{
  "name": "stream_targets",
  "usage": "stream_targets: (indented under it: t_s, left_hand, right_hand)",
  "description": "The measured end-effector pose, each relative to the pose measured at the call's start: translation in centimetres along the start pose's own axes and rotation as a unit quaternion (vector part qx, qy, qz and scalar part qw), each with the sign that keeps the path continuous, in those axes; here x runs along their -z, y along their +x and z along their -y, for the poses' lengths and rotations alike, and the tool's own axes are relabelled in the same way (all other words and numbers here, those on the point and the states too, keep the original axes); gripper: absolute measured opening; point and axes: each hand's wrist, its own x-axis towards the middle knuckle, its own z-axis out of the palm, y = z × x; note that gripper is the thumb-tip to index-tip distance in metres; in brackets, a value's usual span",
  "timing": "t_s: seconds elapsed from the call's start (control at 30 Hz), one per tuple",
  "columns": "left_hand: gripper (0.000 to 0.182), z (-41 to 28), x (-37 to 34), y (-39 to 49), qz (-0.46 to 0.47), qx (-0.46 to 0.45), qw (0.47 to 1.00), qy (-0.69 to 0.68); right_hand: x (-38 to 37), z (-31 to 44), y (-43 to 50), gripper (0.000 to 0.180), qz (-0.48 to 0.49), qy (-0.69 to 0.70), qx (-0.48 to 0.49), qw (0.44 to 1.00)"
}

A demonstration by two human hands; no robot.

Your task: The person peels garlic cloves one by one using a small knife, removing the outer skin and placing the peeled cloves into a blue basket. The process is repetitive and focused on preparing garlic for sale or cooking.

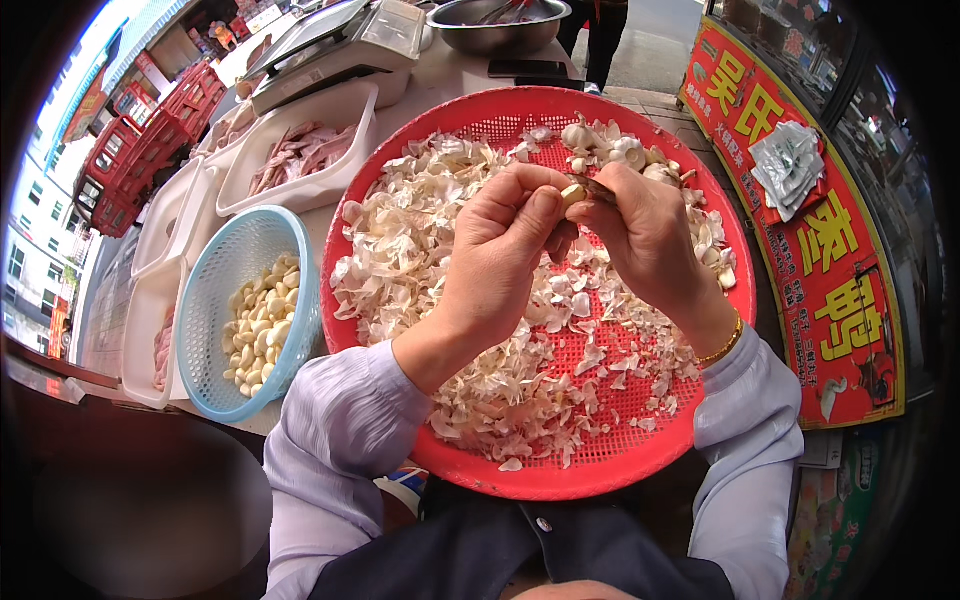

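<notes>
Pinched between the thumb and fingers of my left hand (495, 255) is a pale garlic clove (573, 196). My right hand (649, 240) meets it from the other side, gripping a small dark tool (596, 190), perhaps a short knife, mostly hidden by the fingers. Both hands hover over a round red plastic basket (551, 486). Loose garlic skins (412, 232) cover much of its mesh. Unbroken garlic bulbs (627, 153) lie at its far right side, beyond my right hand. To the left, a light blue basket (196, 360) contains peeled garlic cloves (259, 337).
White plastic tubs (236, 196) with raw meat (304, 154) stand at left. Behind are a weighing scale (322, 64), a steel bowl (499, 30) and a dark phone-like slab (527, 69). A red signboard (847, 262) with writing borders the right. A person's legs (604, 45) show beyond the table.
</notes>
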Motion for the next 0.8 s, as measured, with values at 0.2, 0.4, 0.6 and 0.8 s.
stream_targets:
  t_s: [0.2, 0.4, 0.6, 0.8]
  left_hand:
    - [0.016, 0.5, 0.5, 0.2, 0.017, 0.031, 0.999, -0.016]
    - [0.012, -0.4, -0.8, 0.0, -0.041, 0.013, 0.996, 0.077]
    - [0.012, -0.2, -0.6, 0.0, -0.018, 0.014, 0.993, 0.116]
    - [0.010, -0.2, -0.6, 0.1, -0.052, 0.022, 0.996, 0.068]
  right_hand:
    - [0.2, 0.9, -0.1, 0.016, 0.029, 0.030, 0.003, 0.999]
    - [0.1, 0.7, -0.1, 0.020, 0.009, 0.032, -0.008, 0.999]
    - [0.6, 0.5, -0.1, 0.025, 0.015, 0.013, 0.012, 1.000]
    - [0.4, 0.7, 0.1, 0.025, 0.022, -0.022, 0.048, 0.998]
